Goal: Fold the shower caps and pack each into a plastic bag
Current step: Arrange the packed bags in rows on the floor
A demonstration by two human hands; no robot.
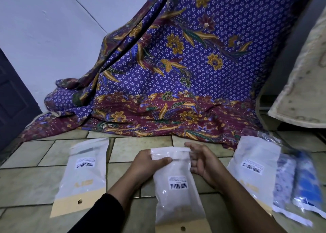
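Head view, left hand (146, 160) pinching plastic bag (174, 183)

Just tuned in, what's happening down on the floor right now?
A person is working on a white plastic bag over the tiled floor. The left hand pinches its upper left edge, thumb on top, while the right hand sits open at the bag's top flap. Whether the flap is sealed is unclear. Two similar bags lie flat: the left bag and the right bag, the latter beside blue patterned packets.
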